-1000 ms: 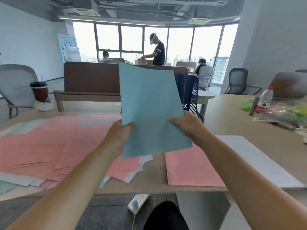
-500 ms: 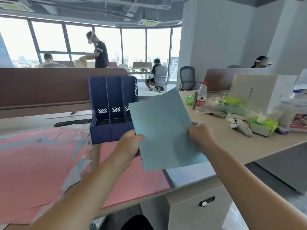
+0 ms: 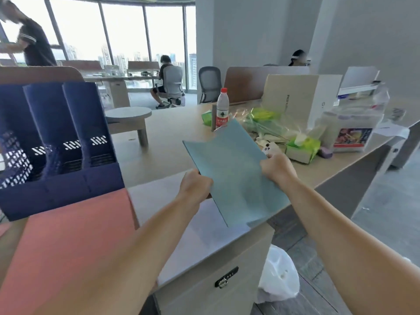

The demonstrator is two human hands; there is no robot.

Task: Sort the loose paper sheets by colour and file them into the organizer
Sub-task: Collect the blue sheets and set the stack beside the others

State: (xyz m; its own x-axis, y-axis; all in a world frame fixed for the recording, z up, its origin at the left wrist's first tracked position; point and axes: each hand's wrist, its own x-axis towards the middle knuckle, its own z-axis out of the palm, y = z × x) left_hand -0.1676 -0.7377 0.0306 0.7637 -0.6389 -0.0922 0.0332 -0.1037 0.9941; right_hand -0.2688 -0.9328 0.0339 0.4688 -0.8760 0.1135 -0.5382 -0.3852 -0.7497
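Head view showed light blue paper sheets [image 3: 234, 176] held in the air above the pale wooden surface [image 3: 168, 144], well to the right of the dark blue three-slot plastic organizer [image 3: 59, 155]. The left hand [image 3: 195, 185] pinched their left edge and the right hand [image 3: 276, 168] curled over the right edge, each grip closed on the paper. Pink paper sheets [image 3: 75, 235] lay flat just in front of the organizer. No sheet showed in its slots, so filing looked barely begun: blue was gathered, pink was left to file.
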